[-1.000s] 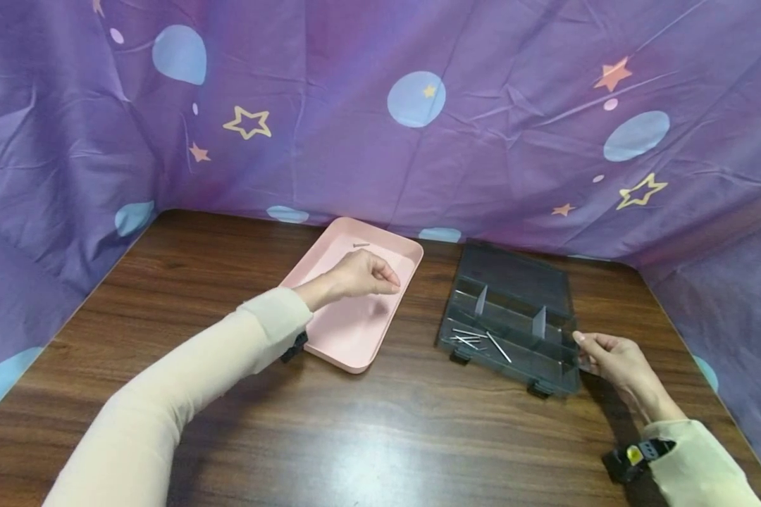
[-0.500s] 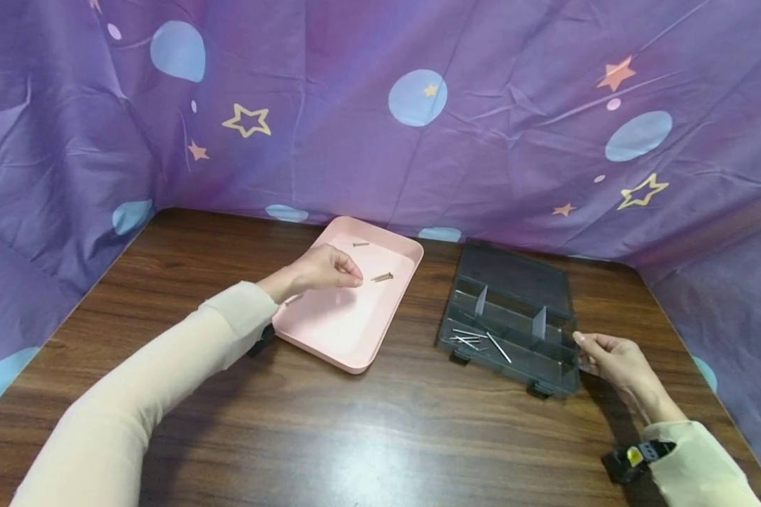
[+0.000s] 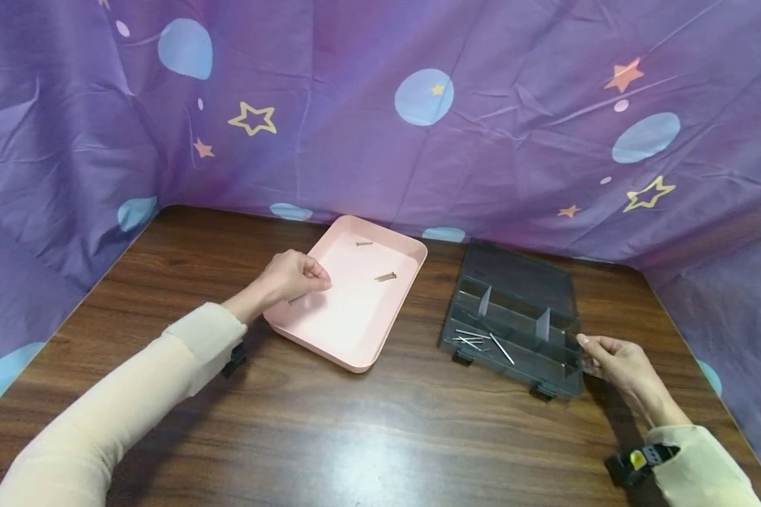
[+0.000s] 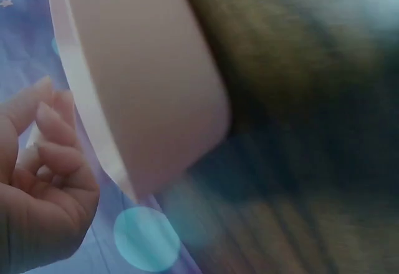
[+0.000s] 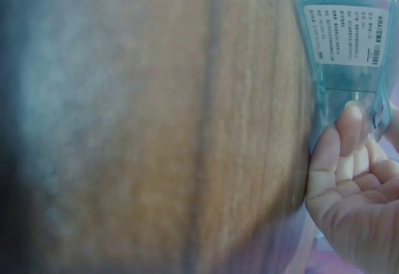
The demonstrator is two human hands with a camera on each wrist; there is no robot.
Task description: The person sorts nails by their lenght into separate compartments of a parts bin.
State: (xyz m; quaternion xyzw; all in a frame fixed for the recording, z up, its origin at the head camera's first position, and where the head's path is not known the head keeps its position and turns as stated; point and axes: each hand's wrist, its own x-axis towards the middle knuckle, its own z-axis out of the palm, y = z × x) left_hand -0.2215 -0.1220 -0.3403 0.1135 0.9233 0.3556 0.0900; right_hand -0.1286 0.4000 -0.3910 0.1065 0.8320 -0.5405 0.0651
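My left hand (image 3: 297, 276) hovers over the left side of a pink tray (image 3: 355, 362), fingers loosely curled with thumb and fingertips close together. Nothing shows between them in the left wrist view. Inside the tray, a small screw (image 3: 364, 243) lies near the far end, a couple of screws (image 3: 385, 277) near the right wall, and another screw (image 3: 296, 299) below my left hand. At the right, my right hand (image 3: 624, 370) pinches the right edge of a dark see-through compartment box (image 3: 510, 315); in the right wrist view, its fingertips lie against the underside.
The box's lid (image 3: 520, 278) lies folded back. Several silver nails (image 3: 472, 339) lie in its front left compartment; dividers (image 3: 542, 325) split the back row. A label (image 5: 349, 35) is on the underside. Behind the wooden table (image 3: 355, 436) hangs a purple curtain (image 3: 342, 127).
My left hand has moved left across the tray, uncovering the screws near the right wall. The right hand keeps its hold on the box.
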